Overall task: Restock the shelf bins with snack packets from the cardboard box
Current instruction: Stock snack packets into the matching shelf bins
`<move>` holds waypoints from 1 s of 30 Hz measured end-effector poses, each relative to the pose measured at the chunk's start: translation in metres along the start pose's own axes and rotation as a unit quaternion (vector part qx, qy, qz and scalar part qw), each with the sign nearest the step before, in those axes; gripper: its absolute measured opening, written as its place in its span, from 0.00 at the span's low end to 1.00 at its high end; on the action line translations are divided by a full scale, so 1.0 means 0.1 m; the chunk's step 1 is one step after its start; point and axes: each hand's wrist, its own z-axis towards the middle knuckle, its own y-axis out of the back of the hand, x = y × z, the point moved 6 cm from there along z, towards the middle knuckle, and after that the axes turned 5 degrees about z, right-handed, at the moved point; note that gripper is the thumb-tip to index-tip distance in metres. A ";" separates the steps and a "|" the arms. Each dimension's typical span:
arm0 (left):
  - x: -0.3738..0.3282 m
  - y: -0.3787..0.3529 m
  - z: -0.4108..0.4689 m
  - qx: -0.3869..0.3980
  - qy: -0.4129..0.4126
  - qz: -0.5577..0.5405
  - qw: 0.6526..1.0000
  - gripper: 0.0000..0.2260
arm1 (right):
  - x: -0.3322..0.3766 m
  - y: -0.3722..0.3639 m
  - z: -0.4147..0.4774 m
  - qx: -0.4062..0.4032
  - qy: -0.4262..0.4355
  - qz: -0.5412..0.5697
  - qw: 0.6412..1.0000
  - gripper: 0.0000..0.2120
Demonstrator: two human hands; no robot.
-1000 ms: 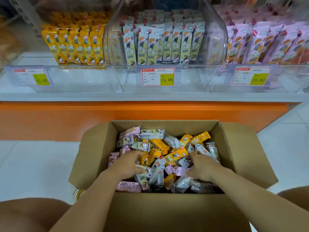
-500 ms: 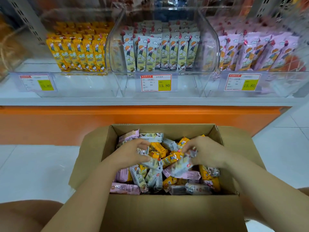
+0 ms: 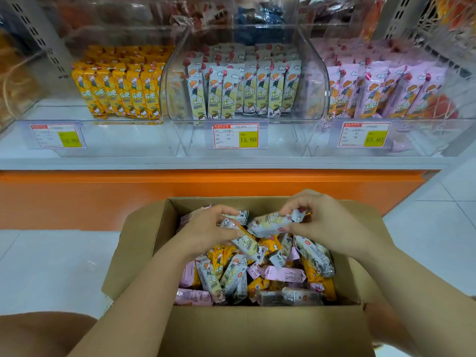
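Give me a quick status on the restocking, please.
Left hand gripping a white packet, right hand pinching a second packet. Both over the cardboard box. Nothing between them and the middle bin.

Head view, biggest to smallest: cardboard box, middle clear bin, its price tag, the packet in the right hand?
1. cardboard box, though it is nearest the camera
2. middle clear bin
3. price tag and packet look about alike
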 end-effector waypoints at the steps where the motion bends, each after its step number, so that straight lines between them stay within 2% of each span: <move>1: -0.04 -0.01 0.00 0.007 -0.011 -0.001 1.000 0.15 | 0.02 0.01 0.01 -0.008 0.002 0.014 1.000 0.07; 4: -0.17 0.00 -0.02 0.002 -0.053 0.032 0.998 0.15 | 0.07 0.05 0.02 -0.030 0.015 0.011 0.999 0.06; 8: -0.34 0.05 -0.05 -0.031 -0.089 0.046 0.995 0.19 | 0.11 0.13 0.05 -0.054 0.028 -0.041 0.997 0.19; 12: -0.50 -0.01 -0.09 -0.022 -0.115 0.033 0.993 0.19 | 0.10 0.04 0.02 0.005 -0.015 0.088 0.996 0.24; 14: -0.55 -0.10 -0.11 0.012 -0.122 0.057 0.991 0.18 | 0.12 -0.04 0.01 0.031 -0.025 0.128 0.991 0.23; 16: -0.55 -0.17 -0.11 0.035 -0.126 0.098 0.986 0.18 | 0.13 -0.06 0.01 0.020 -0.021 0.134 0.991 0.21; 20: -0.53 -0.24 -0.12 0.033 -0.133 0.125 0.983 0.21 | 0.12 -0.18 0.00 0.003 -0.012 0.117 0.993 0.18; 25: -0.49 -0.26 -0.11 0.036 -0.125 0.124 0.984 0.09 | 0.07 -0.32 0.00 -0.004 -0.001 0.138 0.990 0.14; 28: -0.41 -0.23 -0.06 0.018 -0.105 0.136 0.985 0.07 | -0.07 -0.31 0.06 -0.010 -0.019 0.197 0.980 0.10; 30: -0.31 -0.19 -0.04 0.002 -0.087 0.151 0.985 0.08 | -0.28 -0.30 0.10 -0.018 -0.049 0.198 0.979 0.09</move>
